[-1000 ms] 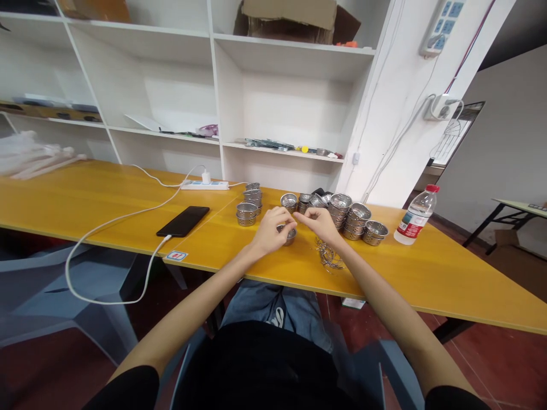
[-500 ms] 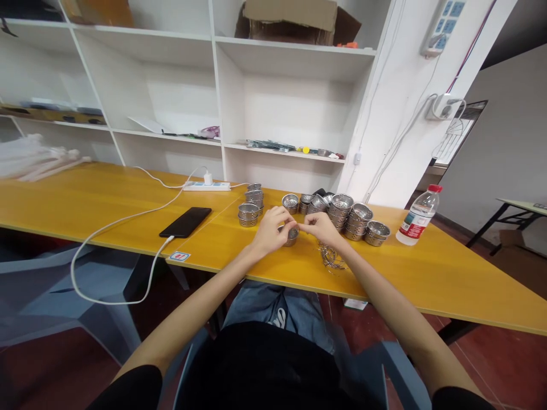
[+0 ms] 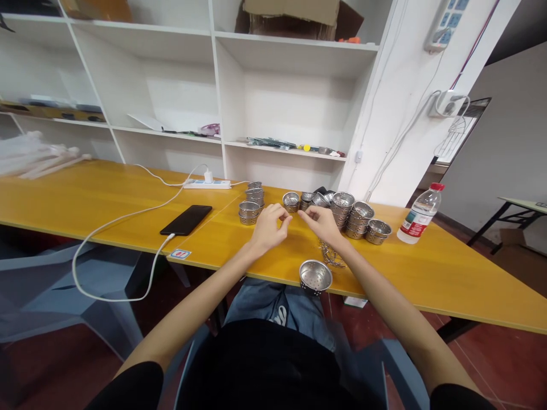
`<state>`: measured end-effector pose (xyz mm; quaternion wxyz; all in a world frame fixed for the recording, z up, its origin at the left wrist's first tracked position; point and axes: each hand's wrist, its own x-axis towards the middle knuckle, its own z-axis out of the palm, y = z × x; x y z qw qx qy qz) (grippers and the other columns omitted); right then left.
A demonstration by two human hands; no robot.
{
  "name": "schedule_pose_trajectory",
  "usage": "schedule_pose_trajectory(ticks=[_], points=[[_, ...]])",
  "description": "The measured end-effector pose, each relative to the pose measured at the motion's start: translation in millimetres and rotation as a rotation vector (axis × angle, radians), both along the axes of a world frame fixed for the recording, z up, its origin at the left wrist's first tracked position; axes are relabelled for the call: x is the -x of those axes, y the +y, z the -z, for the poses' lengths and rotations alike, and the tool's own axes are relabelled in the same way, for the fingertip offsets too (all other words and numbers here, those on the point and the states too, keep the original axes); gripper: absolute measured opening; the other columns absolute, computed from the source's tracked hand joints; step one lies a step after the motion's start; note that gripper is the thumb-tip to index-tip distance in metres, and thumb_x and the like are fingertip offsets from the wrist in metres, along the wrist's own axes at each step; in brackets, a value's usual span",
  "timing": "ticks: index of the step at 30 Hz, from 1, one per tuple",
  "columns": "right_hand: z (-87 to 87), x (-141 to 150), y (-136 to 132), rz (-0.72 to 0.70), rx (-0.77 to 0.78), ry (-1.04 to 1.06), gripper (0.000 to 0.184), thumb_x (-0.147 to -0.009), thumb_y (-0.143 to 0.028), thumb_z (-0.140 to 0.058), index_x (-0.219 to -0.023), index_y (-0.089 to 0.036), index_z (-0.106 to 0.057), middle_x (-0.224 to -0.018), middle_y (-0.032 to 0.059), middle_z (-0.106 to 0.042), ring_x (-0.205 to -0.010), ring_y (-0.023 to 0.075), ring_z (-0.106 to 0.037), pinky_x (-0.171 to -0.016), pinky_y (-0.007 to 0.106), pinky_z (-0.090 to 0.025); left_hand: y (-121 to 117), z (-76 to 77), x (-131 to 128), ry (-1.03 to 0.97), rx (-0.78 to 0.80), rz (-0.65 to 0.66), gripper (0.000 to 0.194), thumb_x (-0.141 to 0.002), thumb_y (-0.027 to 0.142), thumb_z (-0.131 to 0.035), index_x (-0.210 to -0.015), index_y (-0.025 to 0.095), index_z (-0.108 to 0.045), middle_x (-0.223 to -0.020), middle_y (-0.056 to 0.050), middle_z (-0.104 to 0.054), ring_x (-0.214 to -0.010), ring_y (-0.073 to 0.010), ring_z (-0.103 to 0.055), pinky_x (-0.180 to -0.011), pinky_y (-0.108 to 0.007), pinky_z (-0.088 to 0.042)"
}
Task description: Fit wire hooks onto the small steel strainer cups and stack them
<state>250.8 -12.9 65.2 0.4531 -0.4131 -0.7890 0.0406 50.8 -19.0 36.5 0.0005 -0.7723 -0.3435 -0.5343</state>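
Observation:
My left hand [image 3: 270, 226] is raised over the table, its fingers curved and the thumb apart from them, with nothing visible in it. Facing it across a small gap, my right hand [image 3: 321, 223] has loosely bent fingers and also holds nothing I can see. Below and between the hands, a perforated metal cup [image 3: 315, 276] is at the table's front edge, its lower part overlapping the edge; whether it rests there or is in the air I cannot tell. A tangle of thin metal wire pieces [image 3: 331, 255] lies under my right wrist.
Several perforated cups [image 3: 343, 205] stand stacked behind my right hand, others [image 3: 249, 212] left of my left hand. A plastic bottle [image 3: 421, 213] stands at right. A phone [image 3: 186, 220] on a white cable lies left on the yellow table [image 3: 470, 273], before white shelves [image 3: 294, 39].
The cup that was between my hands has left them and is now nearer to me, at the table's front edge. My fingertips have moved apart.

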Motion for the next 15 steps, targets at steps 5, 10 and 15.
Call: schedule_pose_trajectory(ticks=[5, 10, 15], points=[[-28.1, -8.8, -14.2, 0.093, -0.202, 0.103, 0.051, -0.099, -0.056, -0.057, -0.064, -0.019, -0.063, -0.061, 0.0016, -0.058, -0.059, 0.0144, -0.049, -0.060, 0.030, -0.037, 0.9, -0.4, 1.8, 0.005, -0.020, -0.044, 0.020, -0.091, 0.019, -0.058, -0.074, 0.022, -0.050, -0.080, -0.003, -0.061, -0.081, -0.0203, -0.056, -0.078, -0.036, -0.045], [-49.2, -20.5, -59.9, -0.030, -0.201, 0.096, 0.041, -0.101, -0.047, -0.058, -0.073, -0.020, -0.069, -0.069, 0.0033, -0.063, -0.065, 0.0163, -0.055, -0.063, 0.031, -0.042, 1.1, 0.2, 1.2, 0.026, -0.048, -0.073, 0.020, -0.089, 0.018, -0.057, -0.073, 0.022, -0.047, -0.080, -0.003, -0.060, -0.080, -0.0199, -0.056, -0.077, -0.035, -0.043], [-25.2, -14.6, -148.9, -0.180, -0.076, -0.399, 0.020, -0.099, -0.039, -0.065, -0.096, -0.022, -0.074, -0.099, 0.0083, -0.069, -0.090, 0.0213, -0.064, -0.080, 0.036, -0.050, 0.9, -0.1, 0.3, 0.051, -0.043, -0.125, 0.021, -0.087, 0.017, -0.059, -0.070, 0.022, -0.047, -0.078, -0.002, -0.060, -0.080, -0.0193, -0.057, -0.077, -0.035, -0.043]])
